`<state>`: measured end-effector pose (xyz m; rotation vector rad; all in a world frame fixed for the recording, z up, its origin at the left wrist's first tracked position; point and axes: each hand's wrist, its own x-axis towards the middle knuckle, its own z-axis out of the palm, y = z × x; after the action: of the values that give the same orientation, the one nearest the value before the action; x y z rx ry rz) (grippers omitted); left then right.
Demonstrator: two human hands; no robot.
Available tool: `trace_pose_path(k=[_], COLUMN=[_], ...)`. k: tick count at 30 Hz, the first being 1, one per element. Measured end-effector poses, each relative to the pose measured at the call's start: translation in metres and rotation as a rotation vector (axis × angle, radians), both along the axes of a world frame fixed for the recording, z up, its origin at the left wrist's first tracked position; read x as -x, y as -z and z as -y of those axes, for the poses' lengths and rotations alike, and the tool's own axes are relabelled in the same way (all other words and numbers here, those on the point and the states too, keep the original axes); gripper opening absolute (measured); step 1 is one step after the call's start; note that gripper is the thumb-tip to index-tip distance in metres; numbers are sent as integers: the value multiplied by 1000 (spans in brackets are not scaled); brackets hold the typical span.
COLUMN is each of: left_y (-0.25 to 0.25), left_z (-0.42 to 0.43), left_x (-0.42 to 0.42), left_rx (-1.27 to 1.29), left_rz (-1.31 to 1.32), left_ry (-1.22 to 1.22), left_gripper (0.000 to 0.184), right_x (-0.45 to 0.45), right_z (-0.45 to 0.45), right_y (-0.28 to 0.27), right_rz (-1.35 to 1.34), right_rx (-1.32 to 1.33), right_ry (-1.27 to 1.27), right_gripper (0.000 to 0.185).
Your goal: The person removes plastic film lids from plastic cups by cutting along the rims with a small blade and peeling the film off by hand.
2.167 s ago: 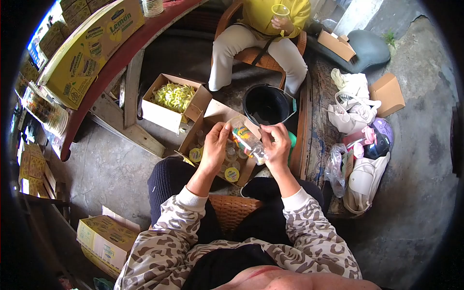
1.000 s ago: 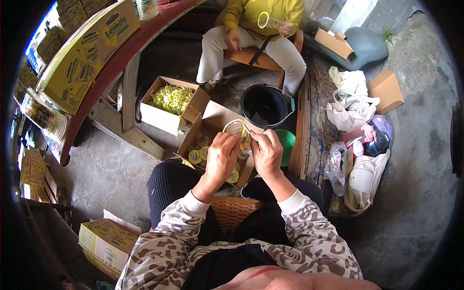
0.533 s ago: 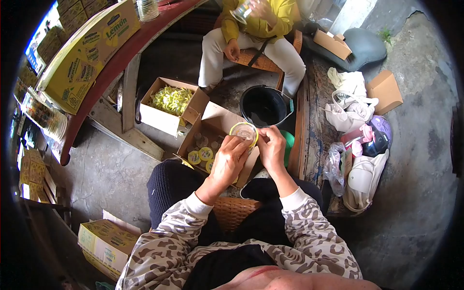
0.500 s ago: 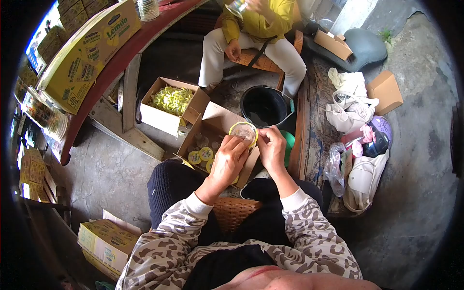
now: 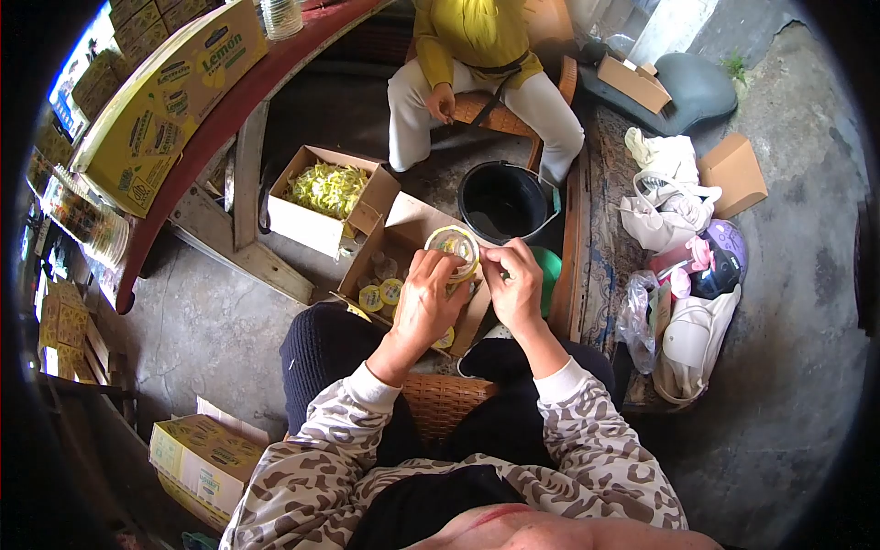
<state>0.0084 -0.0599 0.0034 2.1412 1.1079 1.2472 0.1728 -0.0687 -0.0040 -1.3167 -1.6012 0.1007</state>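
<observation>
My left hand grips a clear plastic cup with a yellow rim, its round end facing up toward me. Close by the cup's right edge, the thumb and fingers of my right hand are pinched together; whatever is between them is too small to make out. Under both hands an open cardboard box contains several cups with yellow printed lids, partly covered by my left hand and wrist. Beyond it stands a second carton filled with yellow-green strips.
A black bucket and a green container stand ahead. A person in a yellow top sits opposite. Lemon-printed cartons line a red-edged table at left. Bags and a purple helmet lie right.
The cup has tipped and shifted slightly left in my left hand, and my right fingertips have come a little away from its rim. The person opposite has lowered a raised hand out of view.
</observation>
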Motion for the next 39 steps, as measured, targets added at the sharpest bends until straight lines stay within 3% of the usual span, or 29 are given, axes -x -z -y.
trace_pose_path(k=[39], left_y=[-6], left_z=[-8], left_x=[10], left_rx=[-36], left_rz=[11], left_ry=[-52], left_gripper=[16], right_x=[-9], right_z=[-5], right_y=[0], right_rz=[-15], right_rx=[0], right_ry=[35], right_gripper=[12])
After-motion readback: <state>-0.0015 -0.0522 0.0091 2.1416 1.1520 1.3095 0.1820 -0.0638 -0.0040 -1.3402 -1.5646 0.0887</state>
